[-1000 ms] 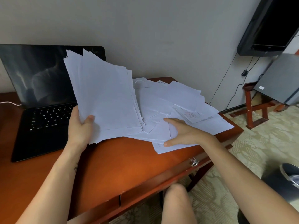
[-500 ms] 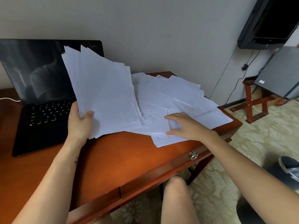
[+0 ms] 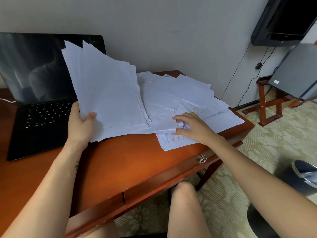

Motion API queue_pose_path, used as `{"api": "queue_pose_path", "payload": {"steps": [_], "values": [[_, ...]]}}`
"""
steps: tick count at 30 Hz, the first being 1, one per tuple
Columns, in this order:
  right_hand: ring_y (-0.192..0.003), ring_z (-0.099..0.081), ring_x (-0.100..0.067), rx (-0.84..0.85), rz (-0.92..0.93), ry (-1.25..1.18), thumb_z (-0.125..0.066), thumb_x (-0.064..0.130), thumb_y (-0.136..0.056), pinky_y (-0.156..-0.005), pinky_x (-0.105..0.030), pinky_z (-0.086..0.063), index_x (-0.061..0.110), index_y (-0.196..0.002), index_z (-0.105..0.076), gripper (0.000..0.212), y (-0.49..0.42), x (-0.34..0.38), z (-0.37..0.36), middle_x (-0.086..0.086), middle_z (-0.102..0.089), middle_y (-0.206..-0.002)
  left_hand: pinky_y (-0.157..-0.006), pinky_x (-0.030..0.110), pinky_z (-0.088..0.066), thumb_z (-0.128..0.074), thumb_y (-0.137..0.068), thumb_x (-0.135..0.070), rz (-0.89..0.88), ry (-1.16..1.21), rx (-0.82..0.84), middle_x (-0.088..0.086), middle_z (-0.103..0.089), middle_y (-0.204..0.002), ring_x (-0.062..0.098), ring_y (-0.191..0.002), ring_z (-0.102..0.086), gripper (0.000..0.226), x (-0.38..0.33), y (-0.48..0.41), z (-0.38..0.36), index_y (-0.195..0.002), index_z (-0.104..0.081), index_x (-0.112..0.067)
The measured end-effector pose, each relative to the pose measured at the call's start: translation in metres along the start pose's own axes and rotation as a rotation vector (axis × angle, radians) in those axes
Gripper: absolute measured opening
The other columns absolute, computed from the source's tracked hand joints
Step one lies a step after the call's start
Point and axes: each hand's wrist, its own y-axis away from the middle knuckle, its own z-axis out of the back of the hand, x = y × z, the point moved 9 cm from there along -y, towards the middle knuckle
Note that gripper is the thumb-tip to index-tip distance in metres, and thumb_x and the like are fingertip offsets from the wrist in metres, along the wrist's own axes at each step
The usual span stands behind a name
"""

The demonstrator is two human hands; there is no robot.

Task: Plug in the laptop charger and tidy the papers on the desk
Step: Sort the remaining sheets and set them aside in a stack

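My left hand [image 3: 80, 124] grips a thick stack of white papers [image 3: 106, 90] by its lower left corner, tilted up off the red-brown desk [image 3: 128, 165]. Loose white sheets [image 3: 180, 93] lie spread over the desk's right half. My right hand [image 3: 192, 127] pinches the edge of one loose sheet and lifts it slightly, uncovering a printed form with a table [image 3: 173, 140] below. A black open laptop [image 3: 39, 103] stands at the left with a dark screen. A white cable [image 3: 7, 100] runs to the laptop's left side; where it ends is hidden.
The desk's front drawer has a metal handle [image 3: 203, 158]. A dark wall-mounted TV [image 3: 284, 19] hangs at the upper right, with cables running down the wall. A grey panel leans on a red wooden stand [image 3: 267, 102]. A metal-rimmed bin [image 3: 303, 176] stands on the patterned carpet, right.
My right hand went from lying flat on the loose sheets to curling its fingers and pinching one sheet's edge. The left hand still holds the stack in the same place.
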Motion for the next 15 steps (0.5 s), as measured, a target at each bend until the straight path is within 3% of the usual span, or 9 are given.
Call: {"api": "queue_pose_path", "payload": {"steps": [3,6,9,12,15], "values": [[-0.107,-0.043,-0.008,-0.17,0.094,0.154,-0.072,0.049,-0.087,-0.092,-0.033,-0.044,0.027,-0.132,-0.063,0.051,-0.001,0.013,0.006,0.014,-0.064,-0.112,-0.101,0.03,-0.044,-0.057,-0.102,-0.008,-0.001,-0.007,-0.002,-0.008,-0.06,-0.13,0.014,-0.12,-0.058,0.046,0.001,0.0,0.001,-0.146,-0.049,-0.021],[-0.099,-0.051,-0.009,-0.302,0.123,0.208,-0.065,0.051,-0.092,-0.085,-0.028,-0.045,0.025,-0.129,-0.065,0.046,-0.001,0.02,0.01,0.009,-0.066,-0.117,-0.101,0.03,-0.044,-0.057,-0.102,-0.008,-0.004,-0.009,-0.005,-0.008,-0.059,-0.13,0.014,-0.119,-0.057,0.046,0.001,0.0,0.0,-0.146,-0.049,-0.02],[-0.099,-0.061,-0.005,-0.251,0.028,-0.122,-0.066,0.043,-0.096,-0.088,-0.024,-0.051,0.028,-0.131,-0.061,0.039,-0.005,0.018,0.005,0.012,-0.059,-0.124,-0.102,0.032,-0.044,-0.057,-0.102,-0.008,-0.012,-0.01,-0.003,-0.008,-0.059,-0.129,0.014,-0.119,-0.056,0.046,0.001,-0.001,0.0,-0.146,-0.049,-0.021],[-0.118,-0.056,0.002,-0.215,-0.033,-0.533,-0.064,0.04,-0.097,-0.102,-0.02,-0.045,0.03,-0.121,-0.067,0.026,-0.003,0.02,-0.002,0.014,-0.055,-0.131,-0.103,0.033,-0.044,-0.057,-0.102,-0.008,-0.014,-0.009,-0.007,-0.008,-0.058,-0.129,0.015,-0.119,-0.056,0.046,0.002,-0.002,-0.001,-0.146,-0.049,-0.02],[-0.119,-0.054,0.001,-0.251,-0.254,-0.749,-0.055,0.047,-0.096,-0.106,-0.029,-0.044,0.035,-0.105,-0.072,0.023,-0.005,0.006,-0.011,0.013,-0.052,-0.132,-0.102,0.034,-0.044,-0.057,-0.103,-0.009,-0.011,-0.006,-0.003,-0.008,-0.058,-0.129,0.015,-0.119,-0.056,0.046,0.003,-0.003,-0.001,-0.146,-0.048,-0.021]]}}
